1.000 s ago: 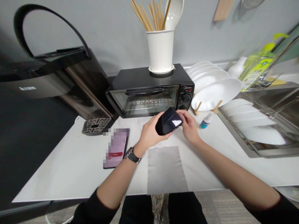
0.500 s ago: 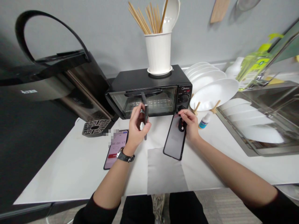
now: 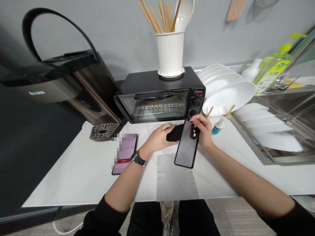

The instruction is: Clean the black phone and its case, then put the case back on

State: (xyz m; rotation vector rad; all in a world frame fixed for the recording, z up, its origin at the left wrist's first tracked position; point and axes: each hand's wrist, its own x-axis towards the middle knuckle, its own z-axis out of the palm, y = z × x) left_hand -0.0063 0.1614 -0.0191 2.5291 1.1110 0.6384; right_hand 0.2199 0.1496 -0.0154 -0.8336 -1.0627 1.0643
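My right hand (image 3: 202, 129) pinches the top end of a phone case (image 3: 185, 147) with a translucent back, a black rim and a camera cutout. My left hand (image 3: 161, 137) grips a flat black phone (image 3: 176, 132) between thumb and fingers; its right end is hidden behind the case. Below them a grey cloth (image 3: 174, 182) lies flat on the white counter (image 3: 81, 173). A second phone (image 3: 126, 152), its screen lit with a timer, lies left of my left wrist. Right of my right hand stands a small bottle (image 3: 217, 127) with a blue label.
Behind my hands is a black toaster oven (image 3: 152, 83), with a white cup (image 3: 170, 54) of chopsticks on top. A water dispenser (image 3: 86, 88) stands at left. Plates (image 3: 228, 98) stand in a rack beside the sink (image 3: 265, 160) at right, near a green soap bottle (image 3: 273, 70).
My left hand has moved right and turned the black phone from edge-on, bringing it behind the case. My right hand still holds the case. The view has shifted slightly.
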